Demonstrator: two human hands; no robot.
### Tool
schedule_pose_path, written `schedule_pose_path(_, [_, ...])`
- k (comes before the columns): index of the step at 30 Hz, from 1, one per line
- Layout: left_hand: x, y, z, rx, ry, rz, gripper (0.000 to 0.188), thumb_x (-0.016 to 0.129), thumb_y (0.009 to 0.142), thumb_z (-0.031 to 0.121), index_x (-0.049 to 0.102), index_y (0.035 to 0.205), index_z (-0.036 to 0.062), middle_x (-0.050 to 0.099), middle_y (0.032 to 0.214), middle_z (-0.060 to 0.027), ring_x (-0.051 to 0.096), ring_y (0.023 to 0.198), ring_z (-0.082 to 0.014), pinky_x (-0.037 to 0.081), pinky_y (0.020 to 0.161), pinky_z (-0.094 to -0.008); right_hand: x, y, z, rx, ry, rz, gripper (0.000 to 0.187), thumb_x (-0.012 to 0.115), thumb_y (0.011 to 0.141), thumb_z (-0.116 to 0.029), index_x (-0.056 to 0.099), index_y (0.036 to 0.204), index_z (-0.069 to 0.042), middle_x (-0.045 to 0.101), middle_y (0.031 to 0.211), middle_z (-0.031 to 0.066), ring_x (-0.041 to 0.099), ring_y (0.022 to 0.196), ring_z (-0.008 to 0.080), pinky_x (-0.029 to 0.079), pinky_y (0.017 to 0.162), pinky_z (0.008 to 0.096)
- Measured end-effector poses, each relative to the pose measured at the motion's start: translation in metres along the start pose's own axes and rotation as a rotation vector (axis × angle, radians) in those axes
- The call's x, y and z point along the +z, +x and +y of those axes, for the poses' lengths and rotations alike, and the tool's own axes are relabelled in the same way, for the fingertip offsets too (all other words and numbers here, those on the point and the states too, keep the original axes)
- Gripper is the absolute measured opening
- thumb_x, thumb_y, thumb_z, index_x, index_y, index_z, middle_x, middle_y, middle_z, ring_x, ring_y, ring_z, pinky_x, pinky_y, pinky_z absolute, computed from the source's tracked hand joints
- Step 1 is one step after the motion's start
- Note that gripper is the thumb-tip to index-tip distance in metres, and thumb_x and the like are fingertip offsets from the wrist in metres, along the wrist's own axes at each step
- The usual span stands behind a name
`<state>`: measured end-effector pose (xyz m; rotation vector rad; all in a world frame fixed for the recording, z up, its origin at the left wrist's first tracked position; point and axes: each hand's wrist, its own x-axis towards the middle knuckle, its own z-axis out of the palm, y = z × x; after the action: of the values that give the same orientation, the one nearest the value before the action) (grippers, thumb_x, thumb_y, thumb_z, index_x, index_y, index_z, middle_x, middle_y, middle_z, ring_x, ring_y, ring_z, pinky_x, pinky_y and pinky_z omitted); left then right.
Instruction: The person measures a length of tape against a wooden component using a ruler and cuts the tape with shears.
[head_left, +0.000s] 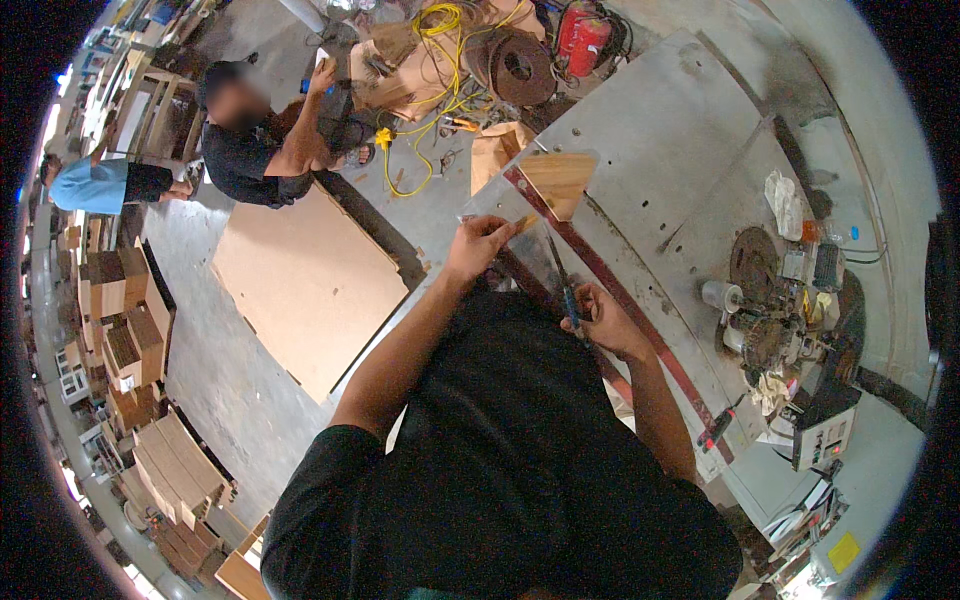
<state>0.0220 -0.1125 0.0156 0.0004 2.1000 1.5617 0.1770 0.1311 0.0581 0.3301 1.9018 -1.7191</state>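
Note:
My left hand pinches the end of a small, thin yellowish piece at the near edge of the grey metal table. Wrapped in the fingers of my right hand is the blue handle of a slim tool, whose long narrow metal end points away from me. Its exact kind is not clear. Just beyond both hands, a light wooden piece lies on the table across a dark red rail. A brown paper bag stands beside that wood.
At right sit a dusty machine, spools and a white box. A red-and-black-handled tool lies along the rail. A large brown sheet is on the floor at left. Beyond are a yellow cable, a red cylinder and two people.

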Motion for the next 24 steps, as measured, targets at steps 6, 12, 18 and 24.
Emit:
schedule_pose_path(6, [0.001, 0.003, 0.002, -0.026, 0.018, 0.008, 0.034, 0.068, 0.093, 0.032, 0.072, 0.101, -0.0009, 0.070, 0.084, -0.0050, 0.061, 0.076, -0.0123, 0.050, 0.069, -0.0299, 0.000, -0.010, -0.015, 0.057, 0.248, 0.052, 0.041, 0.066, 0.096, -0.036, 0.053, 0.117, -0.004, 0.059, 0.097, 0.0017, 0.057, 0.089, 0.0120, 0.049, 0.082, 0.0278])
schedule_pose_path(12, [0.000, -0.005, 0.021, -0.004, 0.033, -0.027, 0.036, 0.065, 0.095, 0.033, 0.072, 0.102, -0.0021, 0.070, 0.087, -0.0071, 0.061, 0.079, -0.0146, 0.050, 0.072, -0.0309, 0.002, 0.007, -0.022, 0.116, -0.051, -0.021, 0.040, 0.063, 0.097, -0.037, 0.056, 0.118, -0.004, 0.060, 0.098, 0.0023, 0.057, 0.088, 0.0126, 0.049, 0.080, 0.0292])
schedule_pose_path(18, [0.002, 0.003, 0.006, 0.030, -0.004, -0.052, 0.035, 0.067, 0.095, 0.031, 0.072, 0.101, -0.0027, 0.071, 0.086, -0.0058, 0.061, 0.079, -0.0142, 0.050, 0.073, -0.0303, 0.020, 0.010, -0.038, -0.004, -0.078, 0.100, 0.047, 0.069, 0.091, -0.042, 0.057, 0.119, -0.005, 0.060, 0.099, 0.0043, 0.055, 0.085, 0.0147, 0.047, 0.075, 0.0292])
schedule_pose_path(24, [0.004, 0.002, 0.011, 0.036, 0.009, -0.074, 0.033, 0.066, 0.095, 0.029, 0.072, 0.100, -0.0033, 0.072, 0.087, -0.0074, 0.063, 0.081, -0.0146, 0.052, 0.076, -0.0316, 0.016, 0.021, -0.027, 0.090, 0.060, -0.009, 0.047, 0.073, 0.087, -0.046, 0.057, 0.109, -0.007, 0.058, 0.086, 0.0002, 0.052, 0.073, 0.0105, 0.046, 0.065, 0.0268])
